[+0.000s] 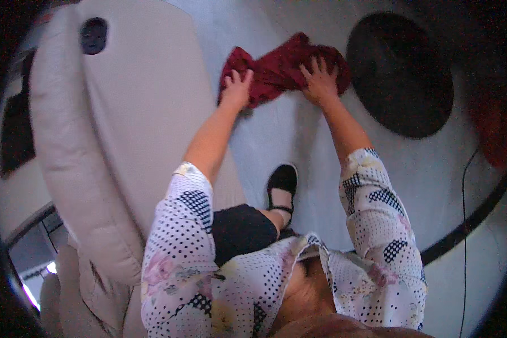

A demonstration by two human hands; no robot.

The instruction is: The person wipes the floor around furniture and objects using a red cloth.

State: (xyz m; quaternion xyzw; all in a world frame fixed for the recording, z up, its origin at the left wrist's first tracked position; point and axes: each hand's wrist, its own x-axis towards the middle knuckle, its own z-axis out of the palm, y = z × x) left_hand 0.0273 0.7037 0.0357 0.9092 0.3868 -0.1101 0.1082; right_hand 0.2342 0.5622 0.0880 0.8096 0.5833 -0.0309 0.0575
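Note:
A crumpled dark red cloth (279,69) stretches between my two hands, beyond the edge of the beige sofa seat. My left hand (237,89) grips its left end, fingers bent over the fabric. At the other end my right hand (321,82) has hold of the cloth, back of the hand up and fingers spread across it. Both thumbs are hard to make out. Whether the cloth touches the floor, I cannot tell.
The beige sofa (152,84), with a padded backrest (63,148), runs along the left; a dark rounded object (94,36) sits on it. A dark oval surface (399,76) stands at the right. A thin cord (464,236) crosses the floor (257,148) near a dark strip (469,230).

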